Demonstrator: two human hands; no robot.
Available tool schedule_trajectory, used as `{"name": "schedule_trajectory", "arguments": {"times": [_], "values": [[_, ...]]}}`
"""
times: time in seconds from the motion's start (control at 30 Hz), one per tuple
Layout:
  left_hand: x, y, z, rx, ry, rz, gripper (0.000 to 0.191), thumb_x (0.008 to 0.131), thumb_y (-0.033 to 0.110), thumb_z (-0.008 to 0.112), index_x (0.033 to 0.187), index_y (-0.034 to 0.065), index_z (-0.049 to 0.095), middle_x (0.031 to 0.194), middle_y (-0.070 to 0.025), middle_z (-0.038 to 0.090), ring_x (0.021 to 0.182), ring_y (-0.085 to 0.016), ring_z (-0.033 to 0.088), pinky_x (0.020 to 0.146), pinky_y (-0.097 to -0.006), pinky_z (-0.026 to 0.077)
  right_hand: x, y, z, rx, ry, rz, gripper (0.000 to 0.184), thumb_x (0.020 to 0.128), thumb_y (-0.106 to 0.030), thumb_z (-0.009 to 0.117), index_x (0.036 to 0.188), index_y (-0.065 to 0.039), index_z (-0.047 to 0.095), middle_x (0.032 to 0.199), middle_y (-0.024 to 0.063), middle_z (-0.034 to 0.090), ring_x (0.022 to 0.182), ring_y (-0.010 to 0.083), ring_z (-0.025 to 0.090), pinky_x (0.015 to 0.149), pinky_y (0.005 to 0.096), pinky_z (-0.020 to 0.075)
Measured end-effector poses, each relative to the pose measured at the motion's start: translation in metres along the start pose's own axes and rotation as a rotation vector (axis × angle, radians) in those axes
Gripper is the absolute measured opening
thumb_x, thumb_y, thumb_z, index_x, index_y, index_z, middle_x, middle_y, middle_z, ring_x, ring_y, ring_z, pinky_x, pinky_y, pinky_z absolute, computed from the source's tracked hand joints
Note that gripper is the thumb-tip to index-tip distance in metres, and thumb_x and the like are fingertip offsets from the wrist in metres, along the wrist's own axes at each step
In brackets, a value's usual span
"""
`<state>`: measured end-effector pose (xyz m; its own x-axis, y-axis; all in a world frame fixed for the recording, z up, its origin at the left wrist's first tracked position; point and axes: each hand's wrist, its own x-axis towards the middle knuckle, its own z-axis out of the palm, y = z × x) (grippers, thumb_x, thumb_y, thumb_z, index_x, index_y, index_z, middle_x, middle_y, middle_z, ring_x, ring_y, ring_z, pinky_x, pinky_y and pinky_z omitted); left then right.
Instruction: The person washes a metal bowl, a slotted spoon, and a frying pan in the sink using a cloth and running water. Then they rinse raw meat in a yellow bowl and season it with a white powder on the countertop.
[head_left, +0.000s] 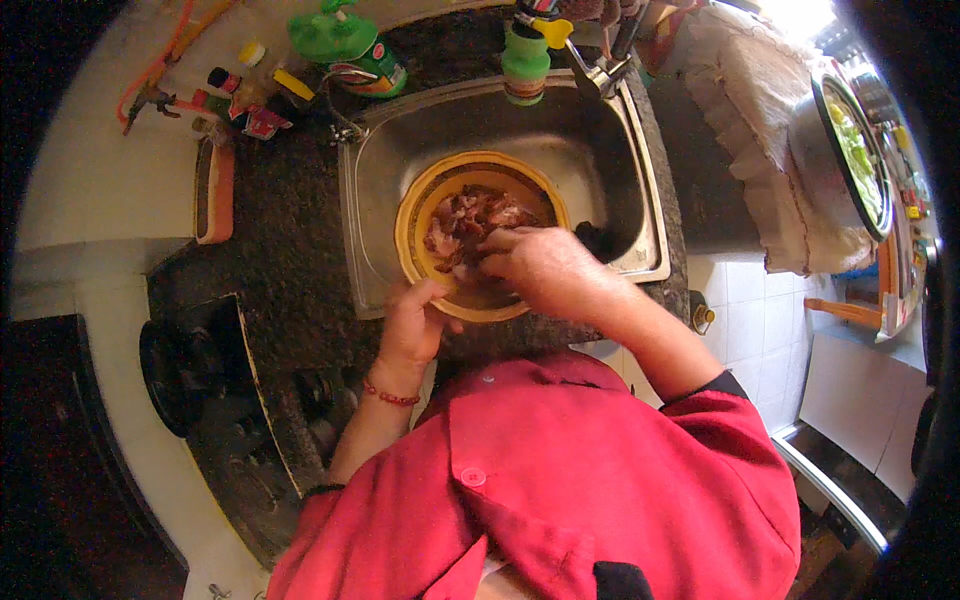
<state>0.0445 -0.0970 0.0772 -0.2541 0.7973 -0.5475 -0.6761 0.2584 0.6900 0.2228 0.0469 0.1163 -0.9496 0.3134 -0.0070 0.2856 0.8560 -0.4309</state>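
Observation:
A yellow bowl (409, 221) with a dark band inside its rim sits over the stainless steel sink (360, 247), near its front edge. Pieces of raw-looking meat (472, 214) lie in the bowl. My left hand (414, 319) grips the near left rim, its thumb over the edge; a red beaded bracelet is on that wrist. My right hand (536, 266) reaches in over the right side of the bowl, fingers bent down at the meat. Its fingertips are partly hidden, so whether they pinch a piece is unclear.
Behind the sink stand a green bottle (523, 67), a faucet (600, 75) and a green container (382, 71). Small bottles (244, 97) stand at the back left, above an orange-rimmed tray (217, 191). A pot (817, 150) of chopped greens rests on a cloth (757, 135) at right. A stove (247, 450) is at left.

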Motion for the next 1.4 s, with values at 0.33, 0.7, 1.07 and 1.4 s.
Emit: {"name": "schedule_trajectory", "arguments": {"times": [0.33, 0.7, 1.07, 1.4], "values": [[-0.027, -0.011, -0.017, 0.0, -0.178, -0.044, 0.035, 0.086, 0.013, 0.057, 0.119, 0.0017, 0.058, 0.096, -0.0119, 0.07, 0.068, -0.023, 0.068, 0.045, -0.0324, 0.056, -0.023, -0.058, 0.007, 0.04, 0.098, 0.236, 0.041, 0.08, -0.011, 0.069, 0.12, -0.009, 0.062, 0.11, 0.0129, 0.062, 0.097, 0.0335, 0.065, 0.08, 0.0434, 0.0538], [-0.07, -0.038, -0.043, -0.007, -0.317, -0.239, 0.023, 0.083, 0.012, 0.058, 0.102, 0.0006, 0.062, 0.087, -0.0104, 0.069, 0.064, -0.021, 0.067, 0.044, -0.0318, 0.055, -0.093, -0.143, 0.039, -0.063, 0.215, 0.168, 0.025, 0.075, -0.017, 0.067, 0.1, -0.014, 0.069, 0.092, 0.0058, 0.062, 0.086, 0.0279, 0.064, 0.08, 0.0406, 0.0526], [-0.152, -0.098, -0.031, 0.199, -0.481, -0.495, 0.054, 0.082, 0.006, 0.053, 0.135, 0.0011, 0.045, 0.113, -0.0148, 0.065, 0.073, -0.023, 0.068, 0.042, -0.0287, 0.054, -0.31, -0.209, 0.002, 0.305, 0.64, 0.444, 0.013, 0.086, -0.012, 0.071, 0.097, -0.006, 0.067, 0.088, 0.0107, 0.063, 0.077, 0.0308, 0.064, 0.066, 0.0369, 0.052], [-0.226, -0.27, 0.132, 0.326, -0.584, -0.565, 0.042, 0.081, 0.01, 0.051, 0.121, -0.003, 0.054, 0.097, -0.0149, 0.07, 0.067, -0.022, 0.069, 0.042, -0.0299, 0.056, -0.647, -0.21, 0.042, 1.203, 0.998, 1.122, 0.03, 0.09, -0.017, 0.071, 0.116, -0.002, 0.068, 0.11, 0.0061, 0.07, 0.103, 0.0148, 0.064, 0.094, 0.0315, 0.0498]]}}
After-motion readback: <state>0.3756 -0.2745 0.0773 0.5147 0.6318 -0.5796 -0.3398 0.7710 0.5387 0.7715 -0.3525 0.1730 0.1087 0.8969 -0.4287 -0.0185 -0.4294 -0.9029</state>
